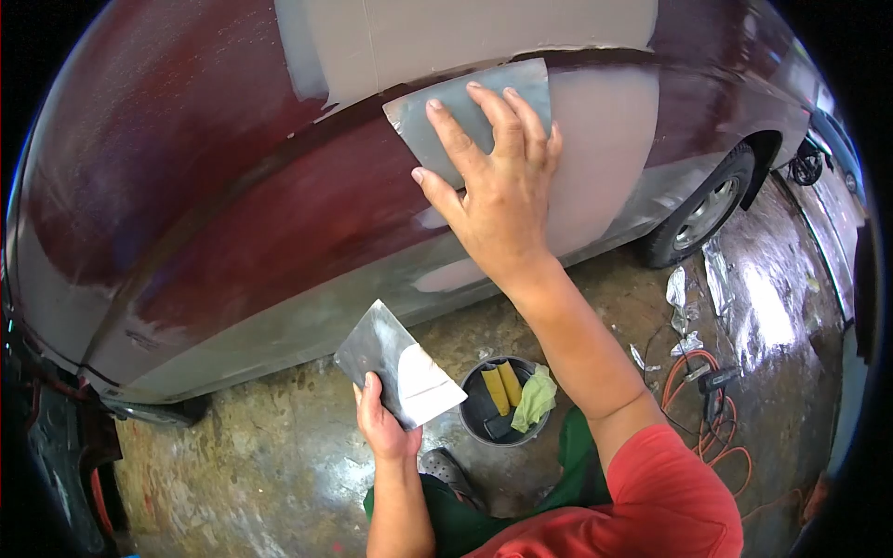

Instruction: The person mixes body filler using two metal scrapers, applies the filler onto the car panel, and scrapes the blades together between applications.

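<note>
Across the upper centre of the frame, a grey sheet [473,118] lies against the car [307,205] under the right hand [502,200], its fingers spread. At lower centre, the left hand [386,428] pinches a grey plate [383,353], thumb in front, near a bucket [475,409].

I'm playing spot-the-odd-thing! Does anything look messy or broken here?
Yes, the car's maroon side looks patchy, with beige areas and grey areas, not one colour. Also, crumpled silvery scraps lie on the floor near a wheel, like litter.
</note>
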`<state>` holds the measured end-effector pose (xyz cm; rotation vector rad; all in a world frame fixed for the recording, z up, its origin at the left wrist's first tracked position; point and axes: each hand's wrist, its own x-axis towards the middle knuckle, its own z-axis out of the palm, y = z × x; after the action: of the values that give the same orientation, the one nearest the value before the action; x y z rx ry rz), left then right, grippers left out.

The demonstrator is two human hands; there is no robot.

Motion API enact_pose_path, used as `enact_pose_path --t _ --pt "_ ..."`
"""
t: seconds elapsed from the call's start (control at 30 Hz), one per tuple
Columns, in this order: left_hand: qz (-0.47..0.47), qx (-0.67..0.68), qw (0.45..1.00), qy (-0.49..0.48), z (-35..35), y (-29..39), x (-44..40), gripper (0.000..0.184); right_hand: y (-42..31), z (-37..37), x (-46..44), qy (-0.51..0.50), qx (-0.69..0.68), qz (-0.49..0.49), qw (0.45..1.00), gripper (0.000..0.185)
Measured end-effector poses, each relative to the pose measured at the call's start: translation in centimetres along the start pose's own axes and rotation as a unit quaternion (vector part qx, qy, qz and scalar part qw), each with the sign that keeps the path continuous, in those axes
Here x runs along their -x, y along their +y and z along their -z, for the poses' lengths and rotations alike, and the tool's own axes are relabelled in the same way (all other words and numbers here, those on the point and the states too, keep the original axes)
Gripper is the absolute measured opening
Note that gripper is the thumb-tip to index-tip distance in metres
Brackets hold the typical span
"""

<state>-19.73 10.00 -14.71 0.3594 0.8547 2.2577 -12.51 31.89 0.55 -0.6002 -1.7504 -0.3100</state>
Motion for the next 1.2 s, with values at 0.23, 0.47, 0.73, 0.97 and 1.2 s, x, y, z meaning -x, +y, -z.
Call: enact_pose_path --t 0.23,0.47,0.73,0.97,1.2 --pt "-0.011 -0.003 1.0 0.007 -0.5 -0.4 -0.1 0.036 1.9 0.3 -0.4 0.021 -0.008 0.025 0.999 0.058" --pt "0.0 -0.008 1.0 0.002 -0.2 -0.5 -0.1 0.039 2.0 2.4 -0.4 -0.006 -0.043 0.015 0.999 0.057" --pt "-0.011 -0.008 1.0 -0.003 0.0 -0.5 -0.2 0.04 5.5 2.9 -0.4 0.024 -0.01 0.024 0.999 0.057" --pt "-0.015 -0.004 1.0 0.001 0.1 -0.6 -0.1 0.041 8.2 3.8 -0.5 0.036 0.001 0.023 0.999 0.057" --pt "-0.009 -0.025 1.0 0.0 -0.7 -0.8 0.2 0.034 9.5 4.1 -0.8 0.029 0.026 0.022 0.999 0.057"
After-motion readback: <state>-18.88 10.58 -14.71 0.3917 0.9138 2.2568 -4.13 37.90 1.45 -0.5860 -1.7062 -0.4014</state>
